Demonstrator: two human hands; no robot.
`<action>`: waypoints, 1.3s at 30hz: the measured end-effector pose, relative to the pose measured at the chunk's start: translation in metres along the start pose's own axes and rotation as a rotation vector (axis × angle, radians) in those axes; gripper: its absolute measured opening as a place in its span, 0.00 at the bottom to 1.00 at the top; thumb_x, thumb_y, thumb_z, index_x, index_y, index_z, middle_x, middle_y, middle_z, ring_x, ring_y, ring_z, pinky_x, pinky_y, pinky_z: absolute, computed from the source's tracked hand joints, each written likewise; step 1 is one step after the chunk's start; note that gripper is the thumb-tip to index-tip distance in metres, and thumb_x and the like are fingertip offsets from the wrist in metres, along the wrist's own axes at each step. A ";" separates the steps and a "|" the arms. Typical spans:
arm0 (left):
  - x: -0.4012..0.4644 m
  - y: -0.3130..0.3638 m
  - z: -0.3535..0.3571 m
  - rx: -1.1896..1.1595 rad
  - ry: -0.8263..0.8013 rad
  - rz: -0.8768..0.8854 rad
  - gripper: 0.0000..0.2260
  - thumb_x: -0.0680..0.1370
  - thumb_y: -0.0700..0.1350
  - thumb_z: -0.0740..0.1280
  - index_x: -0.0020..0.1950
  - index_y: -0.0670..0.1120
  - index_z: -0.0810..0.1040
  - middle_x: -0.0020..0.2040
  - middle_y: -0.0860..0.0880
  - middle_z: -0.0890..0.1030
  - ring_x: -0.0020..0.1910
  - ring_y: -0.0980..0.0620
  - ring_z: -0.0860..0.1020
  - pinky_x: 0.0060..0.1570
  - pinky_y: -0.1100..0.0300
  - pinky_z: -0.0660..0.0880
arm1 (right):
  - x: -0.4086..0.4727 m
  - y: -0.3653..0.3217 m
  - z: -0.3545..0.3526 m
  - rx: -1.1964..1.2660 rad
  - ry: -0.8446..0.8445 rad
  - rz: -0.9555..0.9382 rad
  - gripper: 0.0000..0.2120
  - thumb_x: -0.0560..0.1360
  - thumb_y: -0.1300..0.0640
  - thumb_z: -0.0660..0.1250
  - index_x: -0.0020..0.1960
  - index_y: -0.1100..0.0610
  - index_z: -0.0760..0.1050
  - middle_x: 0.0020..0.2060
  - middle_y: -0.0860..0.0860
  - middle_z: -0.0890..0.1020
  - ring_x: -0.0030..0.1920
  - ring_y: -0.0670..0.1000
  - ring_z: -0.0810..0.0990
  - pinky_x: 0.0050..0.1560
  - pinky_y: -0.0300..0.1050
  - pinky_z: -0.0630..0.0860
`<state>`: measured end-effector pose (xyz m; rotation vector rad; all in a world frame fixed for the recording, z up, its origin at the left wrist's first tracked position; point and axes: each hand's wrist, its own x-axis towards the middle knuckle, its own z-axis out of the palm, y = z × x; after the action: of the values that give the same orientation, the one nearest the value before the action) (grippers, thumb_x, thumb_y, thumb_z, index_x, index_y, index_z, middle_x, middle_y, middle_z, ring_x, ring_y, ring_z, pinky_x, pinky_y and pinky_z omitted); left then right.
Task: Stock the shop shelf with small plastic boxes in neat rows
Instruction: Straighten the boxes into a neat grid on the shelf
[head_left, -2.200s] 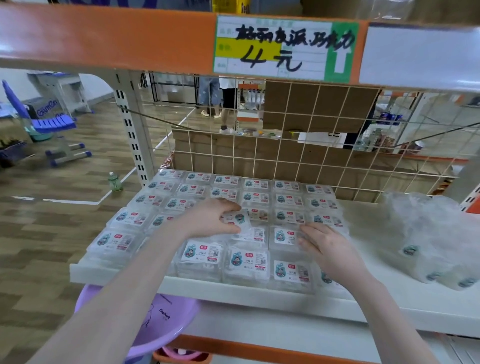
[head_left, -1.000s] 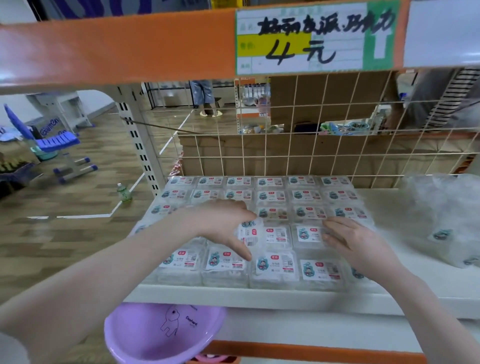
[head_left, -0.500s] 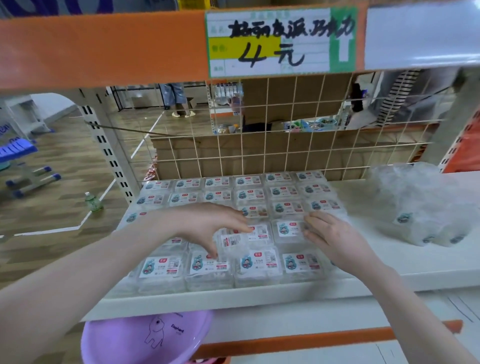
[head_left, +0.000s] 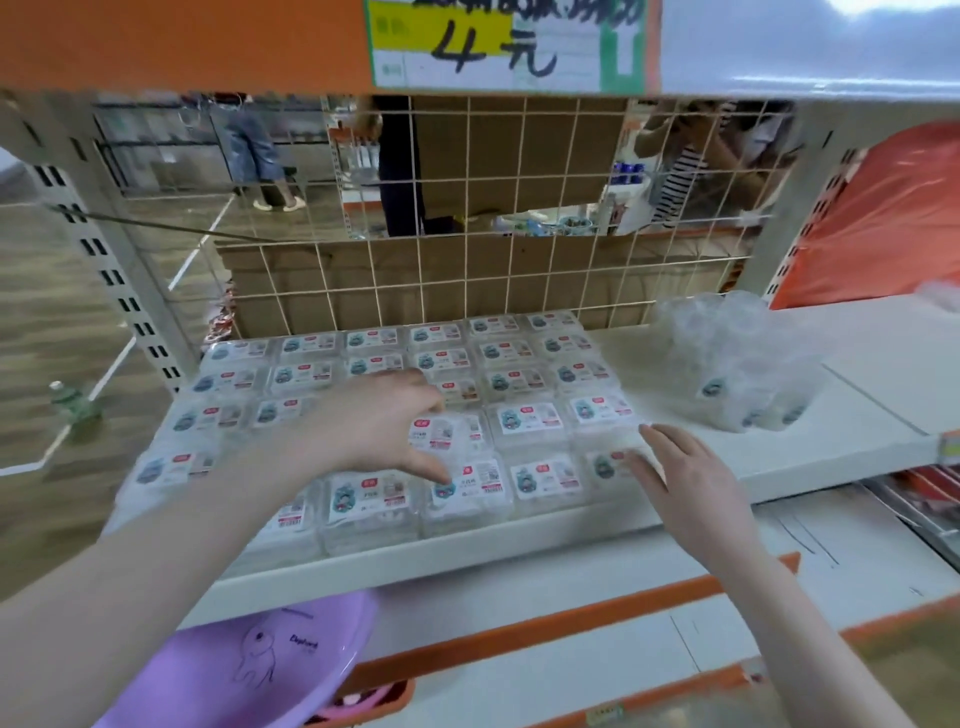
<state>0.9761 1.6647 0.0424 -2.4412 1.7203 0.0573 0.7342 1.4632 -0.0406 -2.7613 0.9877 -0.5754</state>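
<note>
Clear boxes (head_left: 524, 418) fill the shelf's (head_left: 779, 447) left half in rows. My left hand (head_left: 379, 426) pinches one box; right hand (head_left: 685, 478) lies flat. Bagged stock (head_left: 737, 364) remains.

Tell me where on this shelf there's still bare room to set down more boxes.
Bare shelf runs right of the boxes, in front of the plastic bag, by the right hand. More lies past the bag to the right. The left side is packed edge to edge, under the left hand.
</note>
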 end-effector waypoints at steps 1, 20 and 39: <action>-0.001 0.008 -0.002 0.007 0.023 -0.028 0.39 0.62 0.75 0.61 0.65 0.53 0.70 0.60 0.53 0.73 0.55 0.53 0.73 0.47 0.58 0.73 | 0.000 0.004 0.000 -0.012 -0.011 0.002 0.20 0.78 0.51 0.63 0.65 0.62 0.72 0.61 0.55 0.76 0.62 0.57 0.73 0.58 0.48 0.68; 0.042 0.175 0.019 -0.123 0.092 -0.484 0.35 0.67 0.69 0.66 0.68 0.51 0.69 0.64 0.49 0.72 0.62 0.48 0.70 0.60 0.53 0.67 | 0.023 0.104 -0.006 0.159 -0.170 -0.293 0.20 0.78 0.53 0.63 0.66 0.62 0.71 0.57 0.57 0.78 0.58 0.59 0.75 0.55 0.49 0.71; 0.029 0.168 0.049 -0.180 0.322 -0.302 0.24 0.76 0.58 0.64 0.69 0.50 0.69 0.68 0.53 0.69 0.68 0.52 0.65 0.61 0.56 0.68 | -0.002 0.105 -0.006 0.061 -0.076 -0.196 0.17 0.76 0.55 0.67 0.61 0.62 0.75 0.53 0.56 0.80 0.55 0.60 0.77 0.55 0.51 0.72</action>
<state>0.8310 1.5901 -0.0269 -2.9529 1.4862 -0.2384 0.6698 1.3832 -0.0634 -2.8205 0.6767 -0.5136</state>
